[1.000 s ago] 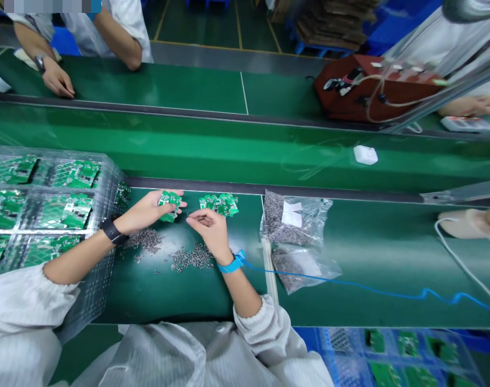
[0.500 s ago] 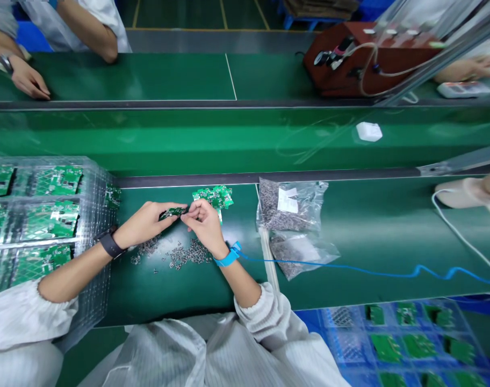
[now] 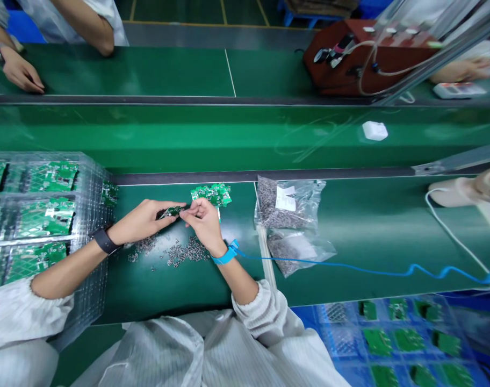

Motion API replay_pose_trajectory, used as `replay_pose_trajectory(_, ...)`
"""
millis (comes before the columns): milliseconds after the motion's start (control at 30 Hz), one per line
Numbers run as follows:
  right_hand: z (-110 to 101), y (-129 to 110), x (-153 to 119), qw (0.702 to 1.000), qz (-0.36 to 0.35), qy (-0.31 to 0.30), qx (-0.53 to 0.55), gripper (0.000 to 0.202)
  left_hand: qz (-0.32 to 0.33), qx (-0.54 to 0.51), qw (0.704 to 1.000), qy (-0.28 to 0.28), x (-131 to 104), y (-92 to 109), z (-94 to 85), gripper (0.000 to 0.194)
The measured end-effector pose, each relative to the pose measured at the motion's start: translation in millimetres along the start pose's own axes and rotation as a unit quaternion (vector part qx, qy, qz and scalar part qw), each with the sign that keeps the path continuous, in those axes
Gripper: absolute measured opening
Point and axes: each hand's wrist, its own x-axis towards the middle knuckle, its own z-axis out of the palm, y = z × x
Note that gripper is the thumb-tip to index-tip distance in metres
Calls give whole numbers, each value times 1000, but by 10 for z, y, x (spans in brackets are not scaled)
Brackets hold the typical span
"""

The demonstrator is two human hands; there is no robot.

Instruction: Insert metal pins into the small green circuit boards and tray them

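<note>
My left hand (image 3: 142,221) holds a small green circuit board (image 3: 171,212) tilted between thumb and fingers, above the bench. At the board's right end, my right hand (image 3: 202,220) is closed in a pinch. Whatever sits between those right fingertips is too small to make out. Just behind the hands lie more green circuit boards (image 3: 213,194), partly covered by the right hand. Loose small metal parts, which look like screws, form a pile (image 3: 188,251) below the hands. A second, smaller pile (image 3: 145,245) is partly under my left hand.
Clear trays (image 3: 86,226) of circuit boards are stacked at left. Bags of small parts (image 3: 287,204) lie right of the hands. A blue cord (image 3: 350,266) runs rightward from my right wristband. A white box (image 3: 375,130) sits on the green belt (image 3: 168,137). Another tray (image 3: 350,344) stands lower right.
The white box has moved a little to the right along the belt. The view has shifted slightly. Both hands keep nearly the same pose at the circuit board.
</note>
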Motion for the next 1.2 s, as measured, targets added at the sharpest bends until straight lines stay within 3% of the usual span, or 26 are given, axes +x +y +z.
replay_pose_trajectory(267,82,21,-55,1000,12,24,16,30,-15,-21,1000,6,-3,13,13,42)
replay_pose_trajectory(400,76,-26,-66,1000,2,-9,3,32,-17,-18,1000,13,11,7,11,37)
replay_pose_trajectory(500,34,-123,-110,993,-31,-50,-100,25,-11,-24,999,45,19,14,-7,33)
replay_pose_trajectory(567,-11,-191,-157,970,-50,-98,-218,15,-20,-31,996,84,22,19,-27,31)
replay_pose_trajectory(667,-68,-240,-221,905,-66,-197,-371,15,-43,-35,991,125,21,16,-52,32)
replay_pose_trajectory(733,-82,-228,-243,867,-77,-247,-425,23,-48,-35,991,124,18,9,-53,33)
replay_pose_trajectory(833,-78,-175,-246,835,-98,-294,-454,27,-42,-23,993,105,13,-12,-28,31)
replay_pose_trajectory(1000,-69,-131,-254,803,-116,-319,-489,26,-16,25,995,96,11,-58,10,21)
replay_pose_trajectory(1200,9,-131,-178,764,-160,-282,-557,22,17,43,995,93,22,-69,8,18)
